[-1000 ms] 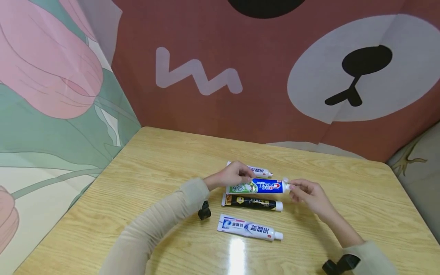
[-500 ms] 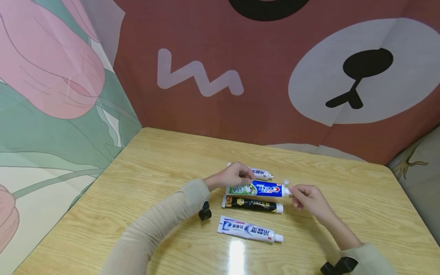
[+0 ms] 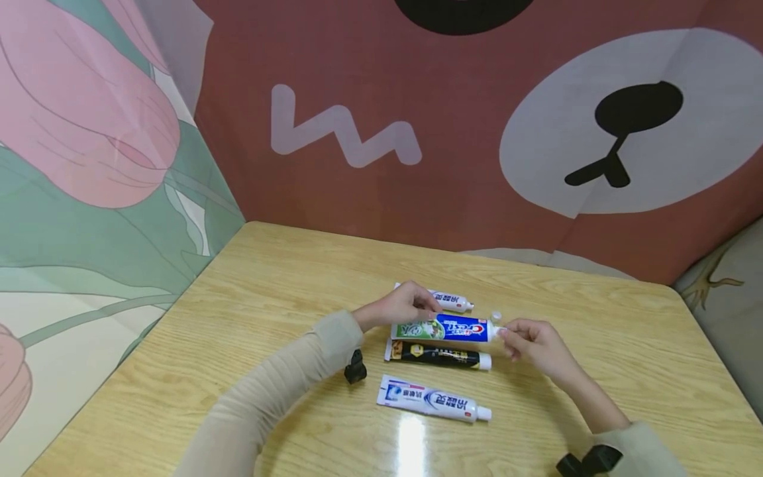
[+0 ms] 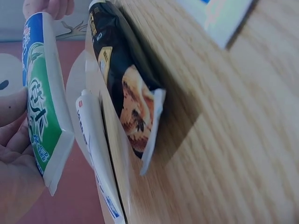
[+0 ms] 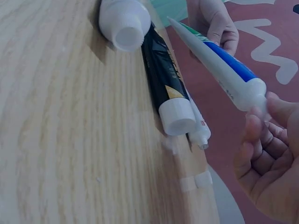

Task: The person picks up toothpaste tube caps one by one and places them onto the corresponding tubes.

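Observation:
My left hand grips the flat end of a blue, green and white toothpaste tube above the table. At its other end, my right hand pinches the white cap between thumb and fingers. In the right wrist view those fingertips cover part of the cap. Below the held tube lies a black toothpaste tube with a white cap. A white toothpaste tube, its narrow nozzle bare, lies behind, partly hidden by my left hand. A small loose white cap rests on the table near it.
Nearest me on the wooden table lies another white toothpaste tube, capped. The tubes lie roughly parallel, caps to the right. A painted wall stands behind the table's far edge, and another wall runs along the left.
My right hand has shifted slightly downward in the head view, and its fingers have changed position at the cap. The held tube dips a little with it; my left hand keeps its grip.

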